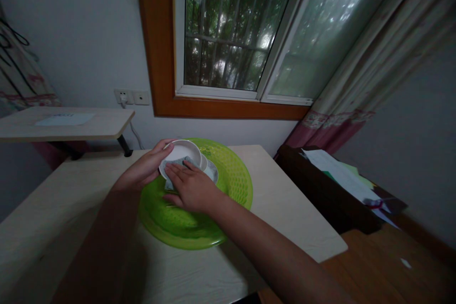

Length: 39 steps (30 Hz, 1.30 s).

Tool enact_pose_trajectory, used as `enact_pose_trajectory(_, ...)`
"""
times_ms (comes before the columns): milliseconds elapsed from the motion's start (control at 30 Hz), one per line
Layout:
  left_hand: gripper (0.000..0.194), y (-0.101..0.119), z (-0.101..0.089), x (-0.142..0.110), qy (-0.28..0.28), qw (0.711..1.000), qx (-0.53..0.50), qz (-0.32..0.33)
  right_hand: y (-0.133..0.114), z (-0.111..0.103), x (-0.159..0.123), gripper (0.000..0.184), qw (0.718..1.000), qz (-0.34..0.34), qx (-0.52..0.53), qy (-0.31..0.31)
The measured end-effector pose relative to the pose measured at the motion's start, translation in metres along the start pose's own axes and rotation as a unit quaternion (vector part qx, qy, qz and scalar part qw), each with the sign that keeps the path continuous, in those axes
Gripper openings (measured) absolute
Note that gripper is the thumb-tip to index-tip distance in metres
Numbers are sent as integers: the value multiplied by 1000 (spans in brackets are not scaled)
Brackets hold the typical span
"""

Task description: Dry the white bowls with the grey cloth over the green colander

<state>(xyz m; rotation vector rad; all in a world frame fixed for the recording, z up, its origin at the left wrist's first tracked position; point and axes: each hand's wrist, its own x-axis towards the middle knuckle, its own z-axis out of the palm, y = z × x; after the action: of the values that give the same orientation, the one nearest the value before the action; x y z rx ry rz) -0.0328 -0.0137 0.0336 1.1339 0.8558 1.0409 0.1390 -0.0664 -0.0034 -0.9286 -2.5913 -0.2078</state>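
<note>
- Left hand point(153, 164): I have it pinching the white bowl point(183, 148), thumb at the rim, other fingers mostly hidden; likely steadies the bowl against the right hand's push.
- Right hand point(195, 187): palm down, fingers a bit spread, laid over the grey cloth point(168, 184); not pinching that I can see. Flat fingers probably spread the pressure.
- Cloth: between right fingers and bowl, partly inside, one end hanging over the near side; reads as bunched to follow the curve.
- Bowl: between my hands, opening seems tilted towards me, which would let the right fingers reach in. Can't tell if its base touches anything.
- Small white dishes point(213, 169): just beyond the right fingers, partly behind the bowl; exact stacking unclear.
- Green basket point(242, 185): under both hands, on the table point(285, 213); its wide rim surrounds the dishes, probably keeping them together.
</note>
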Motion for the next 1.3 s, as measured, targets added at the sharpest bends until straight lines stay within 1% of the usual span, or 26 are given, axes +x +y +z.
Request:
enact_pose_trajectory(200, 42, -5, 1, 1, -23, 999, -30, -16, 0, 1, 0, 79, 999, 34, -25, 9)
enact_pose_trajectory(300, 39, -6, 3, 2, -35, 998, -42, -11, 2, 1, 0, 80, 997, 58, -48, 11)
enact_pose_trajectory(400, 37, -7, 5, 2, -29, 998, -53, -8, 4, 2, 0, 80, 996, 69, -63, 12)
enact_pose_trajectory(533, 37, -6, 5, 3, -14, 998, -55, -3, 5, 2, 0, 82, 996, 65, -64, 12)
enact_pose_trajectory(633, 36, -6, 3, 3, -5, 999, -43, 4, 4, -3, 1, 83, 996, 57, -62, 26)
enact_pose_trajectory(700, 35, -4, 0, 3, -3, 999, -36, 9, 2, -7, 3, 78, 996, 48, -60, 42)
enact_pose_trajectory(767, 35, -3, -2, 2, 5, 999, -28, 17, 1, -11, 4, 69, 996, 42, -55, 48)
enact_pose_trajectory(867, 36, 1, -2, 0, 20, 999, -21, 25, 1, -11, 4, 57, 998, 36, -38, 35)
enact_pose_trajectory(967, 37, 1, 1, -1, 16, 1000, -18, 17, 3, -8, 4, 54, 999, 15, -18, 22)
enact_pose_trajectory(1033, 38, 0, 2, -1, 8, 1000, -15, 10, 4, -5, 3, 56, 1000, 2, -11, 19)
enact_pose_trajectory(1133, 40, -4, 3, 0, 3, 1000, -11, 13, 5, -3, 2, 65, 1000, -1, -9, 19)
enact_pose_trajectory(1300, 39, -5, 5, -1, -15, 999, -43, 5, 4, -2, 1, 75, 999, 30, -27, 24)
